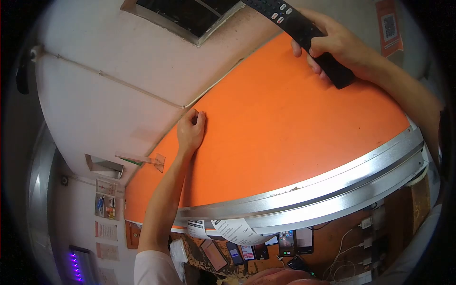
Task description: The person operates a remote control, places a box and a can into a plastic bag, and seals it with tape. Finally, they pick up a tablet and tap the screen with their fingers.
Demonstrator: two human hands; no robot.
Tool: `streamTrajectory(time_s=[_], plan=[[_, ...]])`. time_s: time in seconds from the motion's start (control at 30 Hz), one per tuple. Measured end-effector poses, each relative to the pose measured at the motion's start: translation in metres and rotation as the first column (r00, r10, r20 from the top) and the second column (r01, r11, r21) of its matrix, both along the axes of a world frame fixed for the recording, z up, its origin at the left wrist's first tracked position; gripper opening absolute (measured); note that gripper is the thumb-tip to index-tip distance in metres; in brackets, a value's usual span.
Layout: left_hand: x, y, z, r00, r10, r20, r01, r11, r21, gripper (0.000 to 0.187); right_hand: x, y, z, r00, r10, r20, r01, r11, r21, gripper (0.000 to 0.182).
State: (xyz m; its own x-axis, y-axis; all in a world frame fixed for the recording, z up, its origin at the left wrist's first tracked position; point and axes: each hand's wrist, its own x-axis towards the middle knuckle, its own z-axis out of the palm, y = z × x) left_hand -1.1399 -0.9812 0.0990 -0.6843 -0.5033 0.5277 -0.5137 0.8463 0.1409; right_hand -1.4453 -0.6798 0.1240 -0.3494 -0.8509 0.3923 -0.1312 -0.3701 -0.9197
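A black remote control with white buttons is gripped in my right hand, thumb resting on its face. It is tilted over the orange tabletop, and its far end is cut off by the top of the view. My left hand rests on the orange surface near the wall edge, fingers curled into a loose fist. I see nothing in it. Beside the left forearm, a clear acrylic stand stands on the table by the wall.
A metal rail edges the table. Printed paper slips hang from it. Below, several phones and white cables lie on a wooden surface. A QR code sign hangs at upper right. A purple-lit device is at lower left.
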Motion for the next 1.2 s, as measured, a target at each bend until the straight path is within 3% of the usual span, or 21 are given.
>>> streamTrajectory(time_s=[0.33, 0.4, 0.5, 0.57, 0.63, 0.7, 0.8, 1.13, 1.2], plan=[[0.003, -0.007, -0.002, 0.996, 0.085, 0.024, -0.087, 0.985, 0.15, 0.04, -0.002, -0.002, -0.002, 0.999, -0.01, -0.033, 0.01, 1.0, -0.004, 0.067], [0.002, -0.007, -0.002, 0.999, 0.048, 0.012, -0.049, 0.994, 0.094, 0.04, -0.003, -0.003, -0.004, 0.999, -0.021, -0.046, 0.02, 1.0, -0.022, 0.067], [0.001, -0.004, -0.001, 1.0, 0.023, 0.003, -0.023, 0.999, 0.042, 0.04, -0.011, 0.002, 0.003, 0.988, 0.132, 0.078, -0.131, 0.991, -0.02, 0.035], [0.001, -0.002, 0.0, 1.0, 0.022, 0.005, -0.022, 0.999, 0.027, 0.04, -0.017, 0.007, 0.01, 0.962, 0.232, 0.145, -0.235, 0.972, 0.004, 0.057], [0.001, -0.002, 0.0, 0.999, 0.029, 0.014, -0.029, 0.999, 0.023, 0.04, -0.017, 0.009, 0.012, 0.95, 0.266, 0.164, -0.273, 0.962, 0.024, 0.065], [0.0, -0.001, 0.001, 1.0, 0.026, 0.013, -0.026, 0.999, 0.025, 0.04, -0.013, 0.012, 0.011, 0.962, 0.238, 0.135, -0.245, 0.969, 0.043, 0.059], [0.001, -0.004, 0.0, 0.999, 0.044, 0.014, -0.045, 0.996, 0.08, 0.04, 0.005, 0.0, -0.001, 0.999, -0.026, -0.037, 0.025, 1.0, -0.018, 0.067], [0.001, -0.004, -0.001, 0.995, 0.096, 0.02, -0.098, 0.979, 0.178, 0.04, 0.006, 0.002, 0.001, 0.994, -0.054, -0.094, 0.059, 0.997, 0.05, 0.072], [0.0, 0.001, 0.0, 0.998, 0.06, -0.001, -0.059, 0.992, 0.115, 0.04, 0.006, 0.002, -0.001, 0.994, -0.061, -0.091, 0.065, 0.997, 0.039, 0.071]])
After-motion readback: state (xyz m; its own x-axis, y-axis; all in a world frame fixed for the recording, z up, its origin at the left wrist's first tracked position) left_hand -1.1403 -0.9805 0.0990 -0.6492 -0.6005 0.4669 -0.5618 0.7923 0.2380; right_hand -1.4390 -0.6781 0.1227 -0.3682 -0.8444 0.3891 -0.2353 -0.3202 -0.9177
